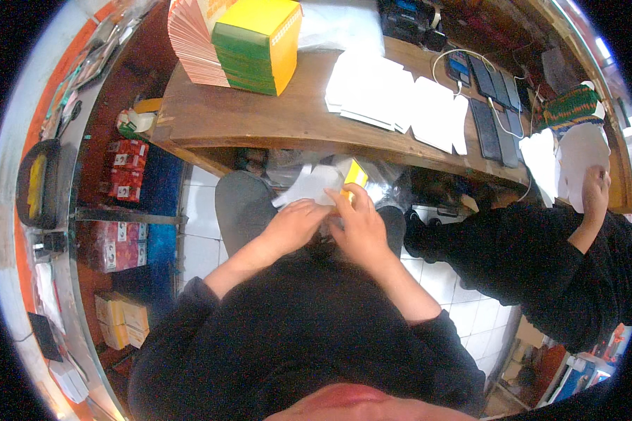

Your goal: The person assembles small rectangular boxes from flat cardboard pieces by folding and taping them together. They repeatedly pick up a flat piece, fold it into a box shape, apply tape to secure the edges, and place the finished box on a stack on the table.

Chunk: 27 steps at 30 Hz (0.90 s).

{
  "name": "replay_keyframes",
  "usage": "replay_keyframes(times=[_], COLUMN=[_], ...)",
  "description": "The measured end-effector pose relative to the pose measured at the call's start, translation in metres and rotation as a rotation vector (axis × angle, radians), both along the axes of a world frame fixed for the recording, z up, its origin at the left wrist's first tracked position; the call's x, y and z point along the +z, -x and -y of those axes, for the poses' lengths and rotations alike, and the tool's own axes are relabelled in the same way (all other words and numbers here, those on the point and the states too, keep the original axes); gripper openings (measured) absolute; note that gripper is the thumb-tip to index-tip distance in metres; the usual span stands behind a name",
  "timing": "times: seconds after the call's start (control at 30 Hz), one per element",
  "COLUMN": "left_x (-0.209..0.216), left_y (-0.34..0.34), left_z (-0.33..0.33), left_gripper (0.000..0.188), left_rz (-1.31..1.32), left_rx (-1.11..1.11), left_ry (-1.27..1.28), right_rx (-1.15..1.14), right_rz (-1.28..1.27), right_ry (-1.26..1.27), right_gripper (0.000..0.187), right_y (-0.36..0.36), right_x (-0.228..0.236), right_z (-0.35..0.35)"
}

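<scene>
In my lap, both hands are at a small white and yellow carton (354, 173), with its plain white panel (314, 184) spread out toward the left. My right hand (361, 228) pinches it, the index finger laid across the yellow side. My left hand (296, 226) has its fingers bent together against the near edge of the white panel, meeting the right fingertips. The carton's underside is hidden by my hands. On the wooden table (189, 116) ahead stand a packed stack of yellow and green flat cartons (249, 52) and a fanned orange and white stack (196, 52).
White card sheets (372, 88) lie mid-table. Several dark phones (488, 130) with a white cable (495, 105) sit to their right. At the far right, a co-worker's hand (595, 186) touches a white sheet (581, 158). Shelves with red boxes (125, 170) stand left.
</scene>
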State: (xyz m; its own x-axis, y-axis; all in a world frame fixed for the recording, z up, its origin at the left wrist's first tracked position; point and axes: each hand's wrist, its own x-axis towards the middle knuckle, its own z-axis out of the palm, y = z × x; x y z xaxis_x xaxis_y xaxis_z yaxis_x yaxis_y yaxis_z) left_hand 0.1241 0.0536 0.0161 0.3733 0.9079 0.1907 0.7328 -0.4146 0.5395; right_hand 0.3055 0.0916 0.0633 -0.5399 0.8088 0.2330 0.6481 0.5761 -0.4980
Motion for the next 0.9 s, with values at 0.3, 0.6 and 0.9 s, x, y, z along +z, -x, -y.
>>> replay_keyframes(times=[0.3,0.6,0.9], left_x=[-0.002,0.014,0.026], left_y=[0.031,0.026,0.021], left_z=[-0.002,-0.005,-0.004], left_gripper=[0.022,0.022,0.022], left_rz=[0.026,-0.167,0.016], left_rx=[0.185,0.188,0.305], left_ry=[0.305,0.412,0.427], right_rx=[-0.211,0.086,0.28], right_rz=[-0.368,0.168,-0.05], right_ry=[0.414,0.182,-0.047], right_gripper=[0.016,0.018,0.01], right_y=[-0.062,-0.014,-0.021], right_x=[-0.038,-0.026,-0.022], right_z=[-0.027,-0.014,-0.021])
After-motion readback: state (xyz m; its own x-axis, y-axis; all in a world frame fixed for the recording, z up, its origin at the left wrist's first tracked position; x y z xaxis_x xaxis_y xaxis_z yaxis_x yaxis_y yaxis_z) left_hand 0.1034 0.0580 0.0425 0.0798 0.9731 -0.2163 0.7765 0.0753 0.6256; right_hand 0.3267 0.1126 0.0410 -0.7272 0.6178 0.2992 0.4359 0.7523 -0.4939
